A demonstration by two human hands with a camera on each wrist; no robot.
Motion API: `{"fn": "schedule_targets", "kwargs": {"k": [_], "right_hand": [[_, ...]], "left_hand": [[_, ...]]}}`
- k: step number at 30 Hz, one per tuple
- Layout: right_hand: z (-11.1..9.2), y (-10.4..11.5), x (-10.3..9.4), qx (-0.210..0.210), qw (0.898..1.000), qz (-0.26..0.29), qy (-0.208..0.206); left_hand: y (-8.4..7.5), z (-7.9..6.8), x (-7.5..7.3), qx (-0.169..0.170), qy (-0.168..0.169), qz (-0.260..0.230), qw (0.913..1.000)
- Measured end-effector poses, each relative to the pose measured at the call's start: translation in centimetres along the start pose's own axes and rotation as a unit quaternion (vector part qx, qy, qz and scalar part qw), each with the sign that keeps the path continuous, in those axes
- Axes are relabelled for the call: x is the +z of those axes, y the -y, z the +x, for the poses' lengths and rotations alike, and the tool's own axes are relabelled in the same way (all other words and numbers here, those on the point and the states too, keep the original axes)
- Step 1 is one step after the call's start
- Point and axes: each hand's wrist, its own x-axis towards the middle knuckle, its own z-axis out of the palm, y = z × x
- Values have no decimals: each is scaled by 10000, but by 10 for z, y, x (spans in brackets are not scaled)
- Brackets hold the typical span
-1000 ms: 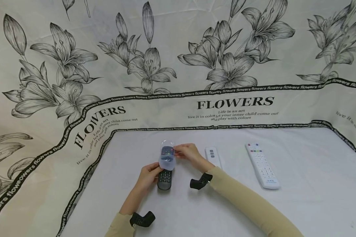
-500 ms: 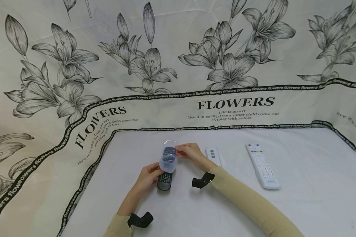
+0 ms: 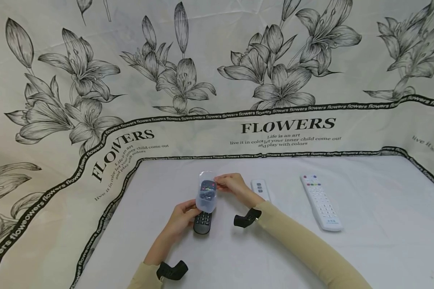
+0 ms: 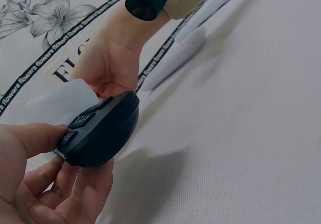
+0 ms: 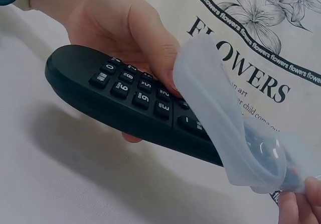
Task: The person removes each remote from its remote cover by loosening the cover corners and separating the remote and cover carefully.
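Note:
A black remote control (image 3: 202, 224) is partly inside a translucent silicone cover (image 3: 207, 204), its number keys bare at the near end. My left hand (image 3: 182, 216) grips the remote by its middle, at the cover's mouth; the left wrist view shows the thumb on the remote's (image 4: 108, 133) keys and fingers beneath. My right hand (image 3: 235, 188) pinches the far right side of the cover, near the remote's top. In the right wrist view the cover (image 5: 213, 101) has a loose, folded-back edge around the remote (image 5: 115, 101). The remote is held above the table.
A small white remote (image 3: 259, 188) lies behind my right forearm, partly hidden by it. Further right lies a long white remote (image 3: 322, 202). The white tabletop (image 3: 260, 257) meets a flower-printed cloth (image 3: 195, 136) at the back.
The remote and cover have shifted slightly right and toward me. The cover's near edge sits a little lower on the remote. Both hands keep their holds.

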Motion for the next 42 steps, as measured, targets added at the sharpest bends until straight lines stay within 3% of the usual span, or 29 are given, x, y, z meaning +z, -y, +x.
{"fn": "schedule_targets", "kwargs": {"k": [12, 21, 34, 42], "right_hand": [[6, 1, 1, 75, 9999, 94, -57], [6, 4, -1, 374, 9989, 40, 292], [7, 11, 2, 206, 9990, 366, -152], [6, 12, 2, 148, 9988, 430, -172]], "left_hand": [[-3, -7, 2, 26, -17, -39, 10000], [-7, -2, 7, 146, 46, -38, 9999], [-7, 1, 12, 308, 13, -61, 9995], [-7, -2, 12, 231, -296, -172, 9991]]}}
